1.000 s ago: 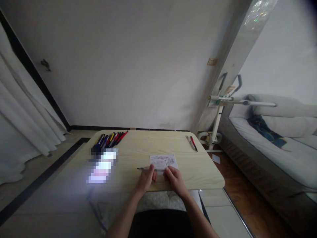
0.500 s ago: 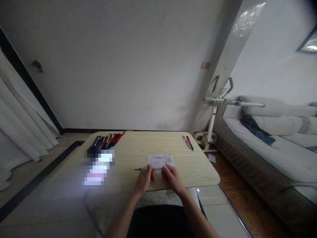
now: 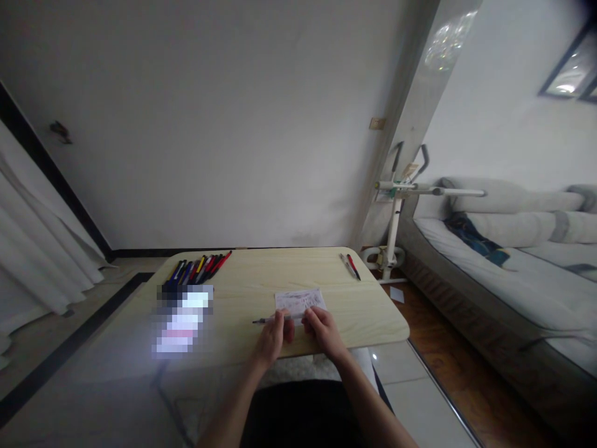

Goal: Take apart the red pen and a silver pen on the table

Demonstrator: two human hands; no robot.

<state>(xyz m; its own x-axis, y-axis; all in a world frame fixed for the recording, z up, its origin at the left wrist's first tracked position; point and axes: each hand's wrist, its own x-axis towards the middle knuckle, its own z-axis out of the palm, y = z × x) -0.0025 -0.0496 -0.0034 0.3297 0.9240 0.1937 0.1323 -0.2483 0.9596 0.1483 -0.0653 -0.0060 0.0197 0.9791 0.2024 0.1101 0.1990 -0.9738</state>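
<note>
Just above the near part of the table (image 3: 247, 274), my left hand (image 3: 270, 339) is closed around a slim pen (image 3: 262, 320). The pen lies nearly level, with one thin dark end pointing left past my fingers. My right hand (image 3: 324, 333) is pinched close by on the right, near the pen's other end. Whatever sits in its fingertips is too small and blurred to make out. A small sheet of paper (image 3: 297, 300) covered in scribbled marks lies just beyond both hands, partly hidden by them.
Several pens (image 3: 198, 269) in mixed colours lie in a row at the table's back left, by a blurred-out bright screen (image 3: 186, 320). Two more pens (image 3: 351, 266) rest at the back right. Behind stand a white exercise machine (image 3: 394, 230) and a grey sofa (image 3: 466, 267).
The view has turned slightly to the right. My hands stay nearly in place over the paper, with the pen still in my left hand; the right fingers have shifted only a little.
</note>
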